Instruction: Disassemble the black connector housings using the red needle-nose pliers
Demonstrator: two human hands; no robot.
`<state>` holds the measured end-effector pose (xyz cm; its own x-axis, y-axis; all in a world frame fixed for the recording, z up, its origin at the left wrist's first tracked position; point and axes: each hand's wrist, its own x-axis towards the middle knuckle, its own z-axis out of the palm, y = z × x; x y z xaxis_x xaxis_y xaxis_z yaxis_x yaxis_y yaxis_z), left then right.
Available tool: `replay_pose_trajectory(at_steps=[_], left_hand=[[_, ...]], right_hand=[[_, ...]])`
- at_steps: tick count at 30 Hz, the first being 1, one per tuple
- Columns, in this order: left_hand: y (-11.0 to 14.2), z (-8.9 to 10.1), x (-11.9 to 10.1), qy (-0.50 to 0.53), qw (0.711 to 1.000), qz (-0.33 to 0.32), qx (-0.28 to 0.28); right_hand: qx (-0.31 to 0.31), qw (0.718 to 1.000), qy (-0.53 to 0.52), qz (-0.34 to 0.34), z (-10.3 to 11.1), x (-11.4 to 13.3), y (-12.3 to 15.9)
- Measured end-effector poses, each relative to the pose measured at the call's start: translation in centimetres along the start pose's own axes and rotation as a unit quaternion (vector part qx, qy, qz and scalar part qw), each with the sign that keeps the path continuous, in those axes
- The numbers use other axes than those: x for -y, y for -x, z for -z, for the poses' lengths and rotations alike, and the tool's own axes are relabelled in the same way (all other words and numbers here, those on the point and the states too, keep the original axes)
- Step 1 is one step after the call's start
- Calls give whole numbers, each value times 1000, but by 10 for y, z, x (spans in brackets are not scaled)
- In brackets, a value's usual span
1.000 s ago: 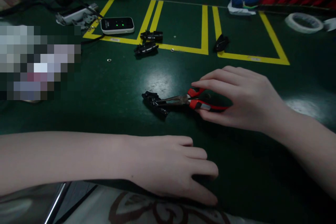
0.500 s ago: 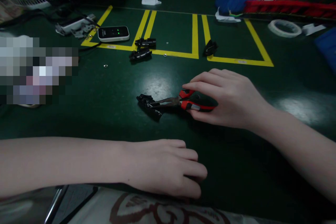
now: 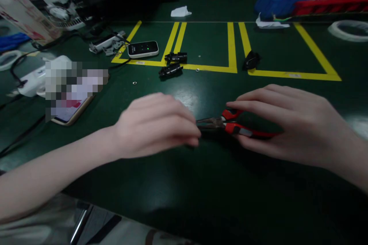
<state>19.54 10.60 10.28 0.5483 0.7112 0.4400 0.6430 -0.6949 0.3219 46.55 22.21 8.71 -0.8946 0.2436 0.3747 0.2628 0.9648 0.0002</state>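
Observation:
My right hand holds red-and-black long-nose pliers by the handles, fingers wrapped loosely round them. The pliers' jaws point left and their tips run in behind the fingers of my left hand. That hand is closed, its fingers together and curled down at the jaw tips. It covers the spot where a black plastic part lay, so what its fingers hold is hidden. Farther back, two black plastic pieces lie side by side, and another black piece rests by the right-hand yellow tape.
Yellow tape marks outlines on the dark green table. A small device with a green light lies back left, a phone nearer left. A blue bin, a red rack and a tape roll stand back right.
My left hand has moved up from the table's near edge to the pliers' tips, covering the black part seen there before. My right hand still holds the pliers. The view has shifted.

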Motion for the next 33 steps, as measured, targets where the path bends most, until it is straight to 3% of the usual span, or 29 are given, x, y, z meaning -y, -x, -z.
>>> replay_pose_trajectory(at_steps=[2,4,7,11,16,21,26,30,33], left_hand=[[1,6,19,20,994,77,-81],[2,4,34,82,989,116,-33],[2,-6,43,151,980,126,27],[4,-16,41,159,978,130,47],[7,-18,41,166,974,142,66],[10,-21,42,165,972,155,62],[13,-22,41,160,971,176,27],[12,-14,34,159,968,190,-29],[9,-9,24,121,980,159,-4]], right_hand=[[-16,1000,-6,-3,3,-4,1],[-28,1000,-1,-10,5,-7,2],[-44,999,14,-29,7,-9,4],[-43,997,8,-67,5,-8,7],[-46,998,1,-46,3,-7,5],[-38,997,-13,-72,3,-5,4],[-65,991,-44,-110,-5,2,8],[-71,990,-75,-95,-11,4,10],[-71,990,-93,-83,-12,7,9]])
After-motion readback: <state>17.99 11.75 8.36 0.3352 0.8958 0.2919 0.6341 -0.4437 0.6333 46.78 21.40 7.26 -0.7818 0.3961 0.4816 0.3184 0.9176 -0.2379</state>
